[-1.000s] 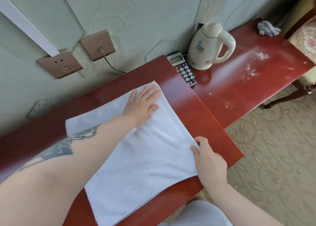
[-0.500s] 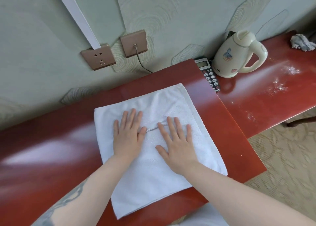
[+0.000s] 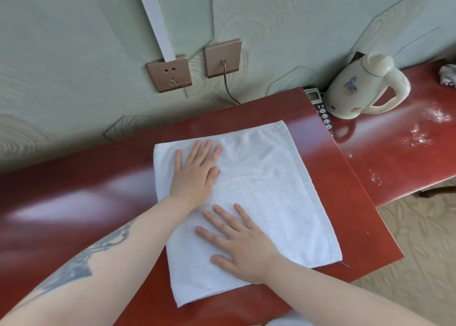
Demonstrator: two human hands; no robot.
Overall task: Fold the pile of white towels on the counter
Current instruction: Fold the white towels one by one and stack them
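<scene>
Head view
Towel: white towel (image 3: 266, 190), spread flat on the red counter (image 3: 74, 202), near the middle, with its far edge toward the wall.
Left hand: left hand (image 3: 195, 172) flat on the far left part of the towel, fingers straight and close together, pressing down, gripping nothing.
Right hand: right hand (image 3: 239, 244) flat on the near part of the towel, fingers straight and spread, pointing far and left, gripping nothing.
Arms: dark tattoo (image 3: 98, 254) on the left arm; both arms cut off by the near edge of the picture.
Hidden: part of the towel under the two hands and the left wrist, not to be seen.
Phone: keypad phone (image 3: 320, 111) at the far right, partly behind the raised counter edge, only its screen and some buttons showing.
Kettle: cream kettle (image 3: 357, 88) just beside the phone, on the lower red shelf (image 3: 394, 167) to the right, handle pointing right.
Rag: grey crumpled cloth (image 3: 447, 75) at the far right, cut off by the picture edge, hard to make out.
White specks: white dust (image 3: 419, 138) scattered on the lower shelf, near the kettle.
Wall: two brown wall plates, a socket (image 3: 169, 73) on the left and a plate with a cable (image 3: 223, 58) on the right; cable running down behind the counter.
Strip: white strip (image 3: 155, 17) running up the wall from the socket.
Floor: patterned carpet (image 3: 419, 251) to the right, blurry.
</scene>
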